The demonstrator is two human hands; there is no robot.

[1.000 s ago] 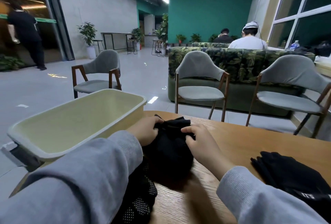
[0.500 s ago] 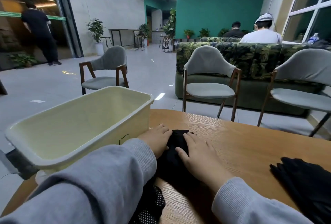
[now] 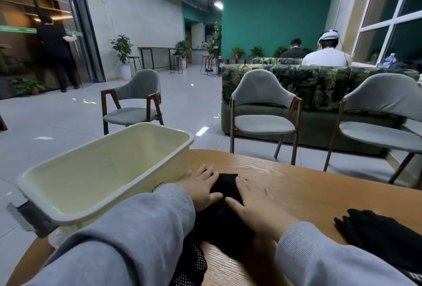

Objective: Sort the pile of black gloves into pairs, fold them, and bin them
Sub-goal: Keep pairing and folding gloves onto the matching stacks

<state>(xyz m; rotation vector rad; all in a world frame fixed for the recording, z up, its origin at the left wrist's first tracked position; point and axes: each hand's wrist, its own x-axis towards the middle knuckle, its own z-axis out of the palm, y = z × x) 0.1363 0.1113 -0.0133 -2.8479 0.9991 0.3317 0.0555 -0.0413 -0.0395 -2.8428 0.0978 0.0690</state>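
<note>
Fingers (image 3: pixel 206 177) of the left hand (image 3: pixel 202 191) lie straight and spread, pressing flat on the left edge of the folded black gloves (image 3: pixel 228 191), while the right hand (image 3: pixel 255 203) presses its own flat, spread fingers (image 3: pixel 243 188) on the right edge; neither hand curls round anything, so both are flattening rather than gripping. That bundle sits on the wooden desk (image 3: pixel 308 185) just beside the near wall of the cream bin (image 3: pixel 109 180), which looks bare inside as far as this view shows. More black gloves (image 3: pixel 383 242) lie well apart at the desk's right edge, and a dotted black mesh piece (image 3: pixel 194 265) lies under the left sleeve. The likely risk is that soft fabric springs open once the palms lift, undoing the fold, or that a one-handed lift into the bin lets the pair separate. The left sleeve could also drag the mesh piece along. Black on black makes mismatched pairing easy. Some pale lettering shows at the lower right corner on the far gloves, too cut off to read; a small dark mark on the bin wall is illegible.
</note>
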